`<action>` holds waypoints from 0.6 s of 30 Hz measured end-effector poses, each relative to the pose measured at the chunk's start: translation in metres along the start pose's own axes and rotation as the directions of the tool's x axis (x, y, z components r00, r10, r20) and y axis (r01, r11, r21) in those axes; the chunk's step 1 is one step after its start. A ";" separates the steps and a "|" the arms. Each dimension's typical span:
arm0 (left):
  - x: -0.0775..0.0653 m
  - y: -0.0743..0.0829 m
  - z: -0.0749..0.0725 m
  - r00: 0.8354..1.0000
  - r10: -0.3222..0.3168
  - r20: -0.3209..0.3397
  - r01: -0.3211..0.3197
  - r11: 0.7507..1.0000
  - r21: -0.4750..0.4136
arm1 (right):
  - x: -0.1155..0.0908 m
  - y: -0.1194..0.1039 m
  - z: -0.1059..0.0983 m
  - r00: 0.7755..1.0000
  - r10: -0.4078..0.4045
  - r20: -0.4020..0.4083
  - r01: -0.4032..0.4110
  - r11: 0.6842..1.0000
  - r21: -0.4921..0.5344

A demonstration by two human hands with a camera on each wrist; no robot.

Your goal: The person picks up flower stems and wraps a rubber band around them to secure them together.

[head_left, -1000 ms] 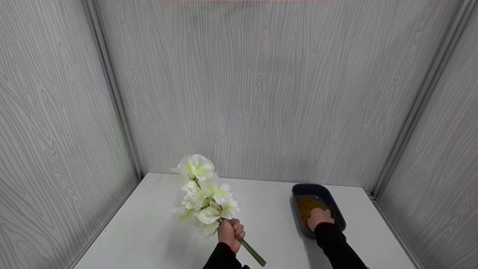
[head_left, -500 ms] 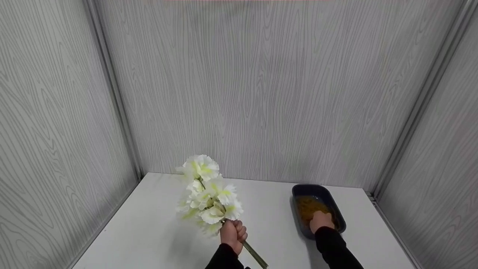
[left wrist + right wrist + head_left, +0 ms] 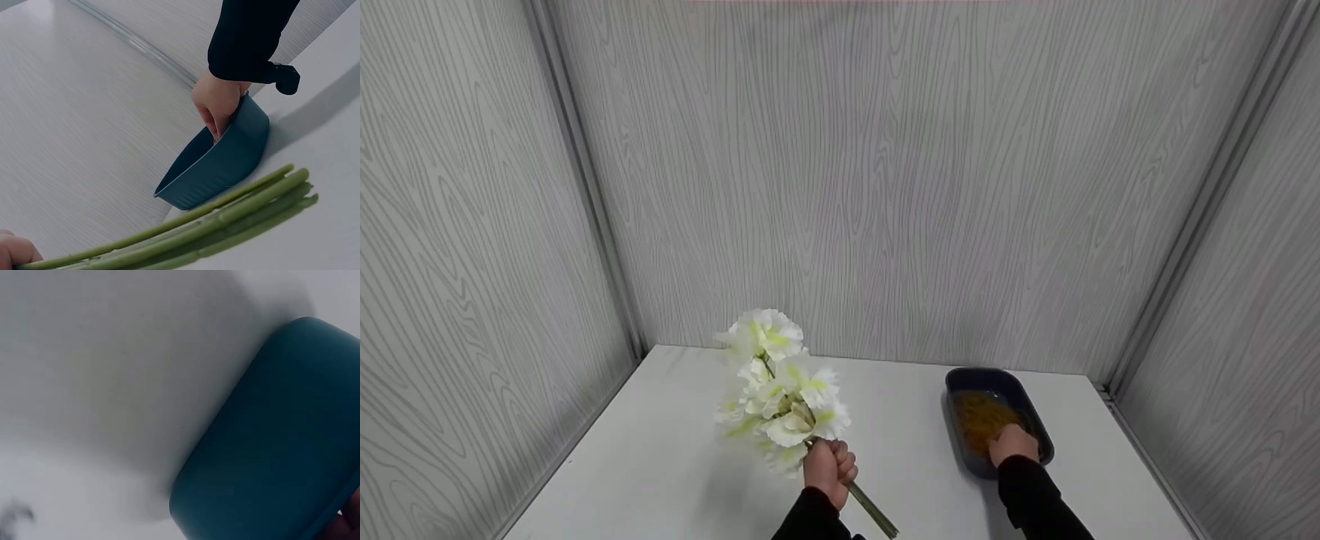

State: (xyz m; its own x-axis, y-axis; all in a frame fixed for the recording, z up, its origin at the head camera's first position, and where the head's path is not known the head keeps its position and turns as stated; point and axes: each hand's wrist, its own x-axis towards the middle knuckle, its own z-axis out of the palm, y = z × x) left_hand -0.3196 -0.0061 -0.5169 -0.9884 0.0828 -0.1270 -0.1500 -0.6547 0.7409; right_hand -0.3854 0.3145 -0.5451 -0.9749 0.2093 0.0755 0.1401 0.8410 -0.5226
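Note:
My left hand (image 3: 829,474) grips a bunch of artificial-looking white flowers (image 3: 793,397) by the stems, fingers wrapped round them. The blooms lean up to the left; the green stem ends (image 3: 242,216) stick out beyond the hand. To the right, a dark blue rectangular basin (image 3: 978,469) stands on the table, with an orange-brown layer of loose-looking stuff (image 3: 979,420) inside. My right hand (image 3: 1014,444) reaches down over its near right part, fingers pointing into it. In the left wrist view the right fingertips (image 3: 216,133) dip behind the rim; I cannot tell whether they pinch anything.
The white table (image 3: 652,450) is bounded by grey wood-grain panels (image 3: 870,187) at the back and both sides. Metal strips (image 3: 585,180) run down the corners. The basin stands near the table's right back part.
The right hand has shifted slightly toward the near right inside the basin. The left hand and flowers moved slightly right, then stayed nearly still.

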 end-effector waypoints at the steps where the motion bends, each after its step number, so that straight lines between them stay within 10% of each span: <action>1: 0.000 0.000 0.000 1.000 0.003 -0.001 -0.003 1.000 0.002 | 0.000 -0.001 0.000 1.000 0.010 -0.009 -0.010 0.999 0.030; 5: 0.000 0.000 0.000 1.000 0.006 -0.014 -0.006 1.000 0.010 | 0.004 -0.002 -0.001 0.996 0.083 -0.044 -0.069 0.964 0.256; 9: 0.002 0.001 0.000 1.000 0.008 -0.023 -0.008 1.000 0.026 | 0.010 -0.007 -0.006 0.984 0.153 -0.094 -0.087 0.865 0.494; 18: 0.000 0.005 0.001 1.000 0.027 -0.003 -0.027 1.000 -0.008 | -0.012 -0.039 -0.026 0.993 0.100 0.071 -0.108 0.448 0.887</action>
State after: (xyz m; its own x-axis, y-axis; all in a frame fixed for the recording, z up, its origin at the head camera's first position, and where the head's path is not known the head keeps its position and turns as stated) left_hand -0.3205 -0.0088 -0.5130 -0.9920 0.0634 -0.1088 -0.1233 -0.6630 0.7384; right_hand -0.3748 0.2922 -0.5035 -0.9659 0.2561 -0.0372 0.0149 -0.0885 -0.9960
